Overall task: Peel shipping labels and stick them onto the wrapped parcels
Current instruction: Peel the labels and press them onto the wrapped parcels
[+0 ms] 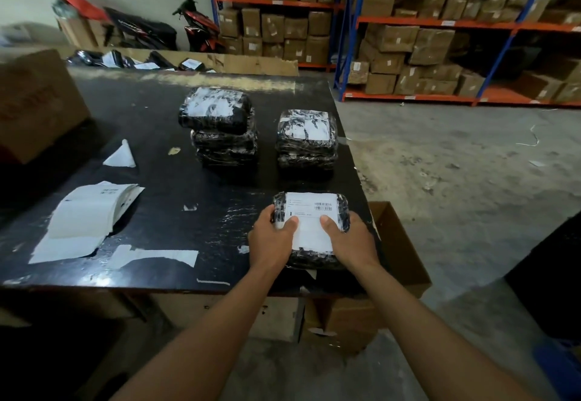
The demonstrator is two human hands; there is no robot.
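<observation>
Dim warehouse light, glare on table (188, 186); edges dark, bowed, background blurred

The print on the label (309, 227) of the parcel (343, 215) is too small to read. Most fingers of the left hand (272, 240) and right hand (353, 242) are hidden round the parcel's sides. Beyond the parcel, the nearer stack (306, 149) and farther stack (224, 146) carry blurred, unreadable top labels. Far left of the parcel, a cardboard box (34, 102) is cut off by the frame edge, its red print blurred.
</observation>
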